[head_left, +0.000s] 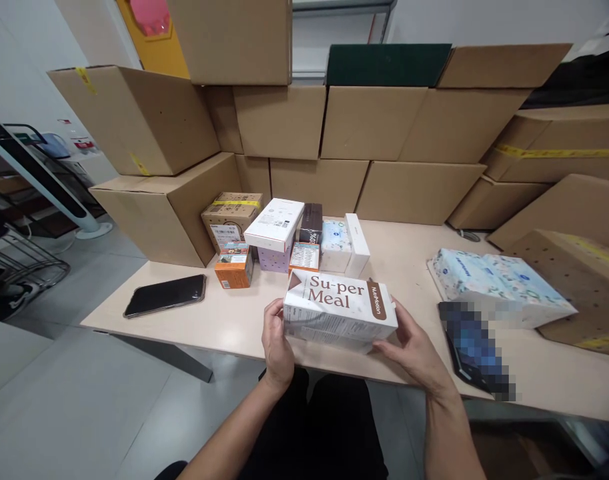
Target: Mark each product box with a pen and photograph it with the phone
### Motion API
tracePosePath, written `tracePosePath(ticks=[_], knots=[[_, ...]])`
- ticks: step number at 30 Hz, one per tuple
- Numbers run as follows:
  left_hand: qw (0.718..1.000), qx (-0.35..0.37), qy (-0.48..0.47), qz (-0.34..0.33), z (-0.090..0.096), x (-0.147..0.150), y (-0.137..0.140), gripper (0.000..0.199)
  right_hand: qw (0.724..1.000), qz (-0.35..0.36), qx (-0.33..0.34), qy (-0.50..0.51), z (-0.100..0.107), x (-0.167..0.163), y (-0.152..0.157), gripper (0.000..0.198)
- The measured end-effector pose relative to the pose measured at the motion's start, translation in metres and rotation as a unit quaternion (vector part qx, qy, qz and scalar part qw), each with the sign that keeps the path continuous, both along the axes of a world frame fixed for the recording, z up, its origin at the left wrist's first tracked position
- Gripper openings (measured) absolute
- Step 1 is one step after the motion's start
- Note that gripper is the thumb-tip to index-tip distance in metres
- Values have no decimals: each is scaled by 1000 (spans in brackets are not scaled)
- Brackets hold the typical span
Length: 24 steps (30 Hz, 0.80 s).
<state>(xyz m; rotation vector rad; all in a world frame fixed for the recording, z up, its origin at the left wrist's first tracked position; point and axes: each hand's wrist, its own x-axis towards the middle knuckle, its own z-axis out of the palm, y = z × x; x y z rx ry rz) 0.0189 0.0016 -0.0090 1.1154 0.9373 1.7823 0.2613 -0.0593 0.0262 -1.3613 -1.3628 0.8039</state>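
Observation:
Between my two hands is a white "Su-per Meal" box point(339, 310), its printed side panel facing me, near the table's front edge. My left hand point(278, 343) grips its left end, and my right hand point(409, 343) closes on its right end with the thumb along the lower edge. Just behind it stand several small boxes: a white box point(277, 223) lying on a purple box point(274, 259), a dark box point(311, 223), an orange box point(234, 267), a blue-patterned tissue pack point(335, 243) and a slim white box point(357, 247).
A black phone point(167, 295) lies on the table's left. At right are a long tissue pack point(499, 280) and a partly blurred dark device point(471, 347). Large cardboard boxes point(279, 123) form a wall along the back, with more stacked at the left point(154, 213) and right.

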Motion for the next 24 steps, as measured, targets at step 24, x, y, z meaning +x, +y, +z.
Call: tracePosePath(ticks=[24], knots=[[992, -19, 97, -84, 13, -34, -36, 28, 1000, -14, 6, 21, -19, -5, -35, 51]])
